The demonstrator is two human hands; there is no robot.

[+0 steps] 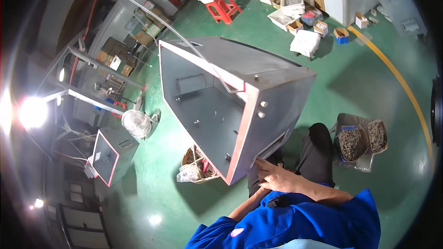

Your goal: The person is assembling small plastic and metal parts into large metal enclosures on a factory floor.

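A large grey metal cabinet (281, 103) stands tilted in front of me, with a red-edged opening facing left. Short studs and small fittings show on its dark inner panel (207, 113). My right hand (279, 178) is at the cabinet's near lower corner, fingers stretched towards a slotted side and apart from one another; nothing can be made out in them. Below it, my left hand (261, 192) is nearly all covered by the right hand, so its fingers are hidden. Two white round knobs (262, 109) sit on the cabinet's near side.
Bins of small metal parts (353, 143) stand on the floor at my right. Left of my knees is a divided basket (203, 168) with a plastic bag. Farther left are a fan (137, 123) and a smaller cabinet (113, 154). A red stool (223, 8) stands at the back.
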